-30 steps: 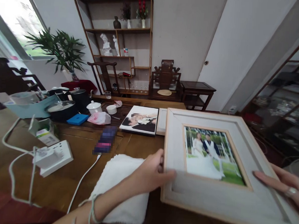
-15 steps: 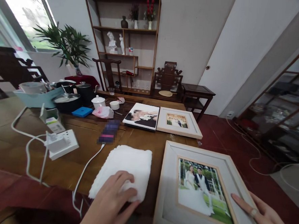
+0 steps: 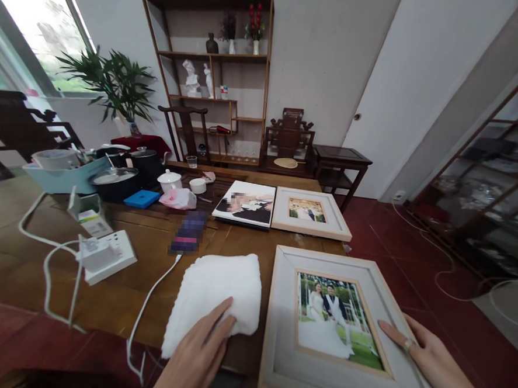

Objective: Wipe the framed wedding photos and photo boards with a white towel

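A large pale wooden picture frame (image 3: 283,312) with a wedding photo lies at the near right end of the wooden table (image 3: 140,269). My right hand (image 3: 428,362) holds the frame's right side, fingers stretched along it, a ring on one finger. My left hand (image 3: 200,354) rests on the near edge of a folded white towel (image 3: 218,291), fingers pressing into the cloth. The towel lies just left of the frame.
Farther back lie a smaller framed photo (image 3: 311,213) and a frameless photo print (image 3: 245,203). A white power strip (image 3: 106,256) with cables, a phone (image 3: 189,232), pots (image 3: 113,182), cups and a blue box crowd the left. Chairs, a shelf and a plant stand behind.
The big frame came down from in front of me onto the table's near right end. My left hand let go of it and moved onto the towel.
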